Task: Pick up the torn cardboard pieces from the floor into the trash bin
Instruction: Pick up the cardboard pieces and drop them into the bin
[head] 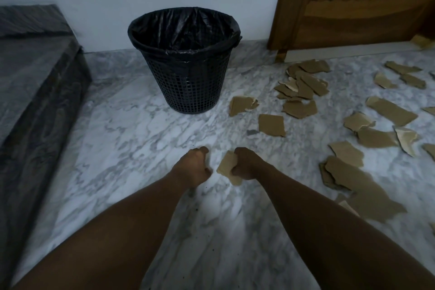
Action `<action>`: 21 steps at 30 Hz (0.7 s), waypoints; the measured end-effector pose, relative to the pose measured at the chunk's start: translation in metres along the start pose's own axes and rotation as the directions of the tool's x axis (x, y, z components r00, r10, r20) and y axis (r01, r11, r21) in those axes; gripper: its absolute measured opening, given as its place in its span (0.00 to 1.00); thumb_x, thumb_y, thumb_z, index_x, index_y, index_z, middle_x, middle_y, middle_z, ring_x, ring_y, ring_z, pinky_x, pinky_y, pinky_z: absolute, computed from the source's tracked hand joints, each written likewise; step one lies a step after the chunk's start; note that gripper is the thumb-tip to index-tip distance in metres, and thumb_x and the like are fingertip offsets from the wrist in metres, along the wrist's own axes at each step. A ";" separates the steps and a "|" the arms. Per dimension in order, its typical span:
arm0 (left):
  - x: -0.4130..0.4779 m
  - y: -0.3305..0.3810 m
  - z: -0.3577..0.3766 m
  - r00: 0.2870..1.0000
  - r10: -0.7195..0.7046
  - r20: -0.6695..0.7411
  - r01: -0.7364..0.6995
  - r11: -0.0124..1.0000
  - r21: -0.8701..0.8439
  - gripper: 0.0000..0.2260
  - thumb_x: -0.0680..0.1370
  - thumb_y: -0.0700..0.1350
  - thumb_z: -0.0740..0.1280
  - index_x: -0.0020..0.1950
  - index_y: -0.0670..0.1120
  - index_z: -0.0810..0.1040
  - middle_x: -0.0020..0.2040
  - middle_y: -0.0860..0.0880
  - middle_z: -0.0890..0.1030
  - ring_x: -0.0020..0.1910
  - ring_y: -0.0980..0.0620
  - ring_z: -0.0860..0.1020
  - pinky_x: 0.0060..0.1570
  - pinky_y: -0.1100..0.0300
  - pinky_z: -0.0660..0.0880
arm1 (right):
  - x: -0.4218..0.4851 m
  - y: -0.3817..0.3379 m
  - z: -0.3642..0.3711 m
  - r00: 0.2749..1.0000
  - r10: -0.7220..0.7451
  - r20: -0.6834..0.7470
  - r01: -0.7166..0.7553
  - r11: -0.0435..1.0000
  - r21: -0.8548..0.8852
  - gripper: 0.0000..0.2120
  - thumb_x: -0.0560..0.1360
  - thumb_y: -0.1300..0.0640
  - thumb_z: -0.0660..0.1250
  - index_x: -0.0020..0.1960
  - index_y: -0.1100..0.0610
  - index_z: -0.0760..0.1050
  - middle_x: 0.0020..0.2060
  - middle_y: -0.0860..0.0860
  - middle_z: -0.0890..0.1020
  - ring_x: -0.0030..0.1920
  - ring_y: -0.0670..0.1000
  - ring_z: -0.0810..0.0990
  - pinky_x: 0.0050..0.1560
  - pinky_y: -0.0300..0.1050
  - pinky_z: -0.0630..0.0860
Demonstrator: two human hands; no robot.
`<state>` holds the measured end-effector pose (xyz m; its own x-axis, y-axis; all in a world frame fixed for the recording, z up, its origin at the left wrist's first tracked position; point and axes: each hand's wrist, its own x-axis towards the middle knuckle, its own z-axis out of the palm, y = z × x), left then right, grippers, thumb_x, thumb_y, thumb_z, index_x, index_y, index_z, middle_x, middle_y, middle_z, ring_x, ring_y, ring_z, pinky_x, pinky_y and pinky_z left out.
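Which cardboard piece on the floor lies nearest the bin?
The piece with a curled torn edge, just right of the bin; every other one lies farther right.

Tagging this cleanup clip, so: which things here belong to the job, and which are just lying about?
Job: trash bin; torn cardboard pieces on the floor; the piece gripped by the right hand.
Lying about: wooden door; dark covered block at left.

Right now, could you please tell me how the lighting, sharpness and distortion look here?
Head view: dim, cool light, brightest on the marble floor between the forearms; wide-angle lens bows the door frame; trash bin fairly sharp, while the torn cardboard at lower right and the cardboard piece in the right hand look soft.
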<state>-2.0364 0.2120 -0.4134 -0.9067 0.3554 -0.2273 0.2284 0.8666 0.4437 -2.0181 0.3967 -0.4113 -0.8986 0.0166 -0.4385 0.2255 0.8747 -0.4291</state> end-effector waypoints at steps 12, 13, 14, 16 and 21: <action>-0.027 0.053 0.015 0.989 -0.129 -0.067 0.102 0.945 -0.311 0.10 0.79 0.47 0.65 0.50 0.42 0.81 0.44 0.43 0.83 0.49 0.41 0.82 0.47 0.56 0.78 | -0.082 0.055 -0.044 0.947 0.319 -0.021 -0.274 0.843 0.462 0.10 0.69 0.63 0.77 0.45 0.69 0.81 0.31 0.58 0.78 0.29 0.54 0.76 0.34 0.47 0.74; -0.032 0.067 0.018 0.996 -0.084 -0.024 0.072 0.942 -0.329 0.15 0.80 0.51 0.63 0.38 0.44 0.81 0.35 0.46 0.82 0.43 0.43 0.83 0.42 0.57 0.79 | -0.094 0.064 -0.058 0.944 0.328 -0.022 -0.280 0.837 0.470 0.10 0.72 0.63 0.75 0.47 0.69 0.81 0.31 0.58 0.78 0.28 0.54 0.76 0.33 0.46 0.74; -0.034 0.084 0.025 0.999 -0.031 0.043 0.044 0.936 -0.348 0.20 0.80 0.52 0.63 0.31 0.45 0.78 0.30 0.48 0.80 0.37 0.45 0.83 0.39 0.56 0.80 | -0.103 0.081 -0.071 0.938 0.346 -0.035 -0.286 0.825 0.488 0.10 0.73 0.63 0.73 0.49 0.71 0.80 0.31 0.59 0.78 0.27 0.54 0.76 0.31 0.45 0.74; -0.038 0.122 0.042 0.972 0.094 0.215 -0.009 0.931 -0.365 0.21 0.79 0.53 0.65 0.28 0.44 0.76 0.29 0.46 0.79 0.33 0.45 0.82 0.38 0.55 0.81 | -0.121 0.114 -0.092 0.919 0.391 -0.053 -0.299 0.778 0.553 0.10 0.74 0.67 0.71 0.50 0.74 0.78 0.30 0.59 0.81 0.25 0.53 0.79 0.28 0.41 0.77; -0.056 0.220 0.102 0.799 0.416 0.434 -0.423 0.902 -0.087 0.21 0.78 0.62 0.60 0.42 0.48 0.82 0.52 0.42 0.81 0.54 0.39 0.78 0.58 0.44 0.75 | -0.168 0.197 -0.116 0.816 0.558 -0.148 -0.450 0.775 0.444 0.14 0.75 0.61 0.72 0.58 0.66 0.77 0.50 0.61 0.78 0.34 0.52 0.75 0.34 0.46 0.72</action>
<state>-1.8998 0.4181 -0.3916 -0.4752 0.7969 -0.3731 0.5585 0.6008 0.5719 -1.8660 0.6220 -0.3304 -0.6632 0.5737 -0.4807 0.7460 0.4552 -0.4861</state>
